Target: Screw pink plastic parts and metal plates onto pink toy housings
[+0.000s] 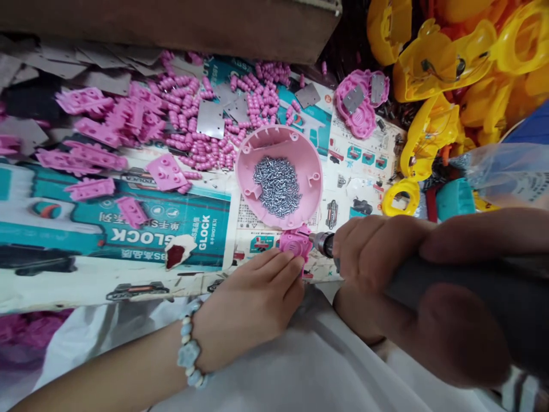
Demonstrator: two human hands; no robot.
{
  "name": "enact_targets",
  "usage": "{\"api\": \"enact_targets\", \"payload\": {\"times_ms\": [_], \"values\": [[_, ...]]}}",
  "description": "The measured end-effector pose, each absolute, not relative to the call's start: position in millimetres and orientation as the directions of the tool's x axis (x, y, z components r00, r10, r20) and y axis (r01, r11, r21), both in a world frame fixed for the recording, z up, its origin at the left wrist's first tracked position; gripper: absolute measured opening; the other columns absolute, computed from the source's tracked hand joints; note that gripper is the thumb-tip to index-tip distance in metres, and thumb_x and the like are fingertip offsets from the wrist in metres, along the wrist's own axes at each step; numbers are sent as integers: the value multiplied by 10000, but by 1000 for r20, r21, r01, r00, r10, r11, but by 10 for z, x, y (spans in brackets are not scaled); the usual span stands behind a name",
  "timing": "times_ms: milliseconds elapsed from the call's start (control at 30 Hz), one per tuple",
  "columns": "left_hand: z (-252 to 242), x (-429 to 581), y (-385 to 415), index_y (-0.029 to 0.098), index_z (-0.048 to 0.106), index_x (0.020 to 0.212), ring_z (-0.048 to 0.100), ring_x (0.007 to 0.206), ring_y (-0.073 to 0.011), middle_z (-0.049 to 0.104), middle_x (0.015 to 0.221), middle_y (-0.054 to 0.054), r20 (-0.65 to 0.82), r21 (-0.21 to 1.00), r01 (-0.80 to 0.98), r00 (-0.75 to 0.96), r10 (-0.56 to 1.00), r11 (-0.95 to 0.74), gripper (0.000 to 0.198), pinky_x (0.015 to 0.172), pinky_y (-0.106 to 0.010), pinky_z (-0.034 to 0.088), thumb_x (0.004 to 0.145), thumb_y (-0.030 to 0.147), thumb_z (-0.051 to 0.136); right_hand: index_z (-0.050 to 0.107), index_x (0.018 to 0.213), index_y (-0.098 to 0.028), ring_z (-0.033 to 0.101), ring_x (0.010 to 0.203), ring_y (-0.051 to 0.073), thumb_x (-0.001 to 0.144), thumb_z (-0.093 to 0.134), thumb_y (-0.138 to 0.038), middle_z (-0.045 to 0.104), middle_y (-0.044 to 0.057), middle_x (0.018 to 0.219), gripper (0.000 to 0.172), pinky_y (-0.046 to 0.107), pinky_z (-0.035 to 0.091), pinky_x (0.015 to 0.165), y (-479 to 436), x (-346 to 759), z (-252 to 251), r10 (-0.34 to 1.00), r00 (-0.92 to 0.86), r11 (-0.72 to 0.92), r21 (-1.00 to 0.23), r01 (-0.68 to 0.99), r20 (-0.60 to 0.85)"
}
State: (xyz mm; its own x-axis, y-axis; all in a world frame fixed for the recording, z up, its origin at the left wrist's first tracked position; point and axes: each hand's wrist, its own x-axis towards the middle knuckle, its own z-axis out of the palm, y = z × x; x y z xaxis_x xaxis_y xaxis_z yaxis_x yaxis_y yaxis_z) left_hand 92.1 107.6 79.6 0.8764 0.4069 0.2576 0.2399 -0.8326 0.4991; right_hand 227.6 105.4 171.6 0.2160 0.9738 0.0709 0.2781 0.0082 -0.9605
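Observation:
My left hand, with a beaded bracelet on its wrist, presses its fingers on a small pink plastic part at the table's near edge. Wrapped around a dark-bodied electric screwdriver is my right hand. The screwdriver lies almost level, its metal tip pointing left and meeting the right side of the pink part. Just beyond the part stands a pink bowl-shaped shell holding a heap of small silver screws. My left fingers hide some of the part.
Pink barrel-shaped pieces, flat metal plates and pink brackets cover the back left. A pink housing with metal plates lies back right. Yellow shells with wires pile up at right. A brown box borders the far side.

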Motion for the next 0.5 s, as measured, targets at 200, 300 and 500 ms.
{"api": "enact_targets", "payload": {"times_ms": [200,300,500], "values": [[756,901,1056,82,653,827,580,919,-252,619,936,-127,344,474,206,851,396,-856,215,849,-390,498,901,96,450,359,830,-193,539,563,123,829,508,-125,521,-15,652,164,304,451,531,1109,2449,1625,971,39,225,-959,173,235],[728,921,1048,78,647,837,572,896,-250,613,932,-127,366,443,193,852,373,-875,214,837,-390,495,889,80,439,407,856,-194,528,560,125,823,526,-128,531,-18,660,140,328,475,559,1099,2338,1444,942,106,307,-945,112,319],[715,1072,991,119,587,739,561,793,-197,591,809,-74,290,634,256,797,530,-730,222,737,-342,500,901,95,437,518,1027,-239,545,606,161,865,547,-289,528,-2,659,172,354,502,630,822,2407,1364,813,269,475,-855,208,517]]}}
